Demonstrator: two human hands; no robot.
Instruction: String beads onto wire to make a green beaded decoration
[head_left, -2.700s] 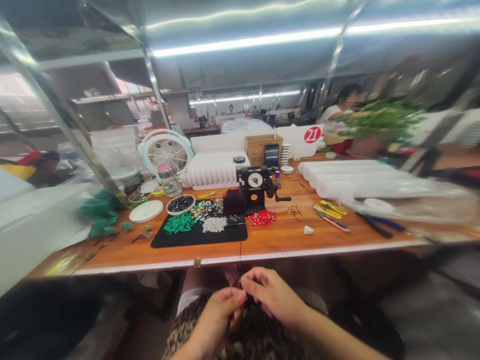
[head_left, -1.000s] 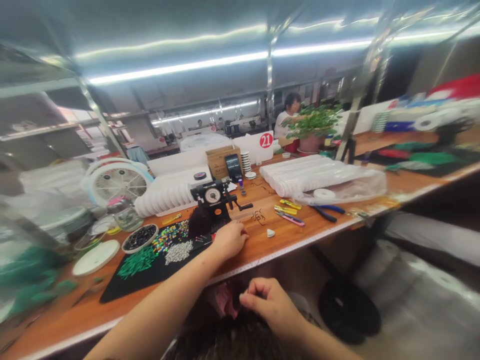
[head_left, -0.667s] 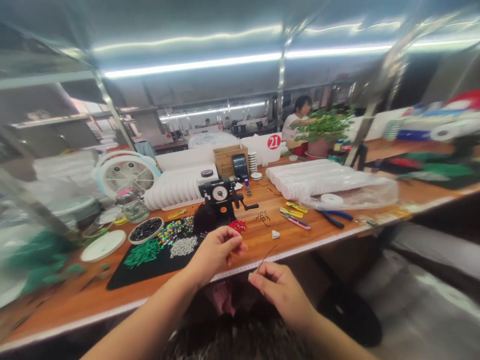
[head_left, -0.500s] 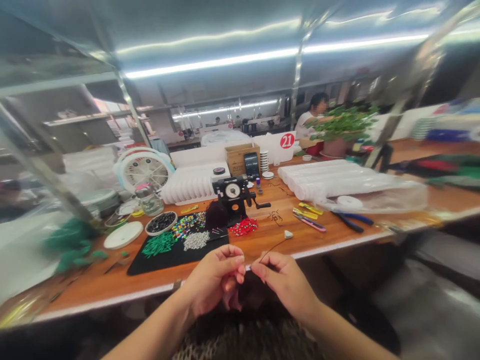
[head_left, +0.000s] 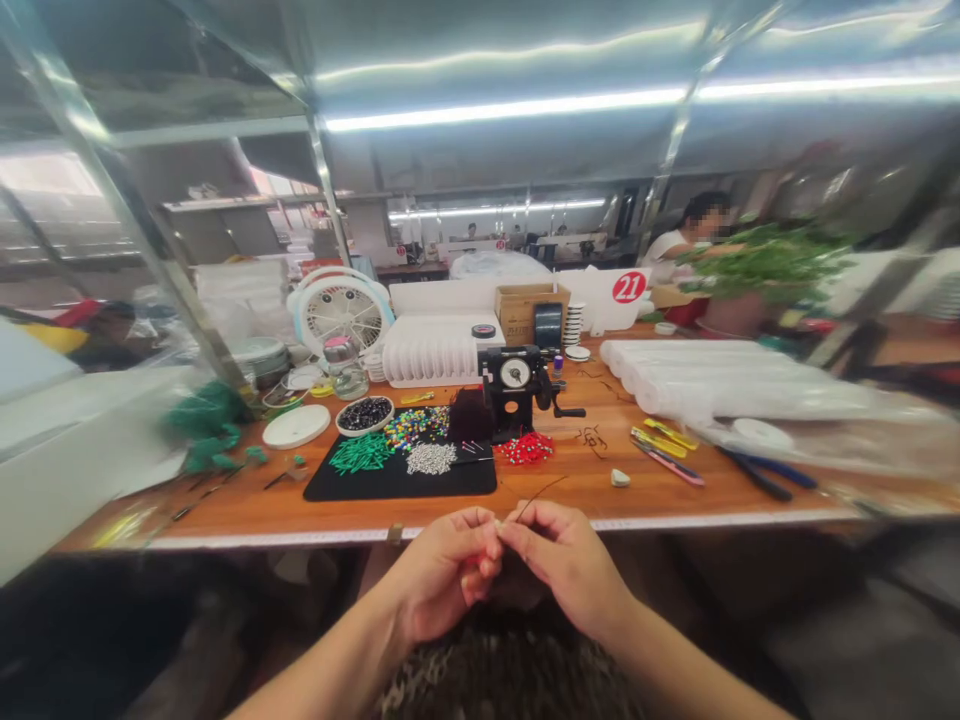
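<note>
My left hand (head_left: 457,565) and my right hand (head_left: 566,555) meet fingertip to fingertip in front of the table's front edge. A thin dark cord (head_left: 541,490) sticks up from the pinched fingers of my right hand. The fingers of my left hand are closed too, with something small and red showing under them; what their tips pinch is too small to name. Beyond my hands lies a black mat (head_left: 352,488) with green pieces (head_left: 361,454), silver beads (head_left: 431,459) and multicoloured beads (head_left: 412,427). Red beads (head_left: 527,448) lie beside it.
Behind the mat stands a black hand-cranked device (head_left: 516,390). A bowl of black beads (head_left: 365,414), a fan (head_left: 341,310), cutters (head_left: 667,455), pliers (head_left: 757,475) and wrapped white rolls (head_left: 720,375) surround it. A person (head_left: 679,245) sits behind a plant (head_left: 765,262).
The view has turned left, so the table items appear further right. My hands have come closer together, and the cord now shows less beyond my right fingers.
</note>
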